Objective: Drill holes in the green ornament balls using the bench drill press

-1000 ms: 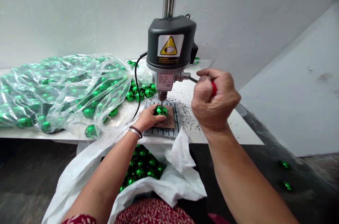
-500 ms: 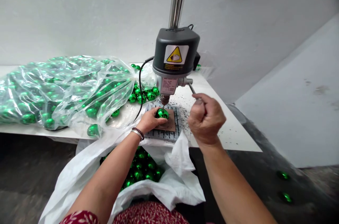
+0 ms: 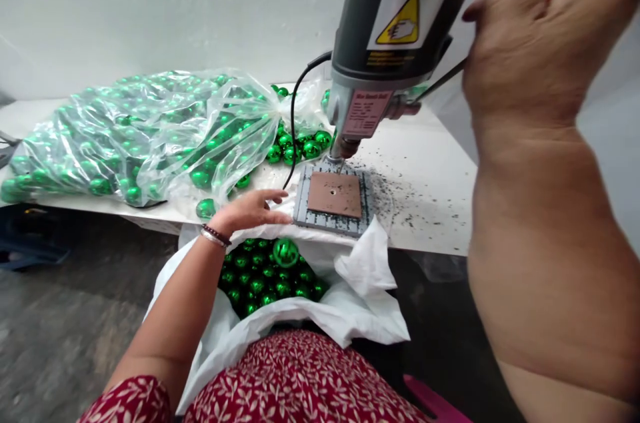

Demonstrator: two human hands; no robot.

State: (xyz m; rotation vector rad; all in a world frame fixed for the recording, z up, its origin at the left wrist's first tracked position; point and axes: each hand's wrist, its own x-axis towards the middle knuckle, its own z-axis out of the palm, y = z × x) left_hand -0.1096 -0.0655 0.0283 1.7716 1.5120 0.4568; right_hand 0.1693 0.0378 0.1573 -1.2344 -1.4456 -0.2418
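Observation:
My left hand point(image 3: 254, 211) is open beside the drill press base, fingers stretched toward it with nothing in them. Just below it, a shiny green ball point(image 3: 285, 252) hangs over the open white sack point(image 3: 370, 263), above many green balls point(image 3: 257, 284) inside. High on the right, my right hand point(image 3: 545, 43) is wrapped around the feed lever point(image 3: 443, 81) of the bench drill press point(image 3: 395, 23). Under the drill bit lies a brown square board point(image 3: 334, 195) with a small hole, on the grey slotted base point(image 3: 301, 209). No ball rests on the board.
A large clear plastic bag point(image 3: 125, 143) full of green balls covers the left of the white table point(image 3: 435, 223). Loose green balls point(image 3: 311, 148) lie behind the black cable point(image 3: 294, 116). Dark shavings point(image 3: 395, 196) are scattered right of the base. A wall stands behind.
My left hand has let go of the ball, which has left the board and moved down over the sack. My right hand has swung the lever up, and the drill bit has risen.

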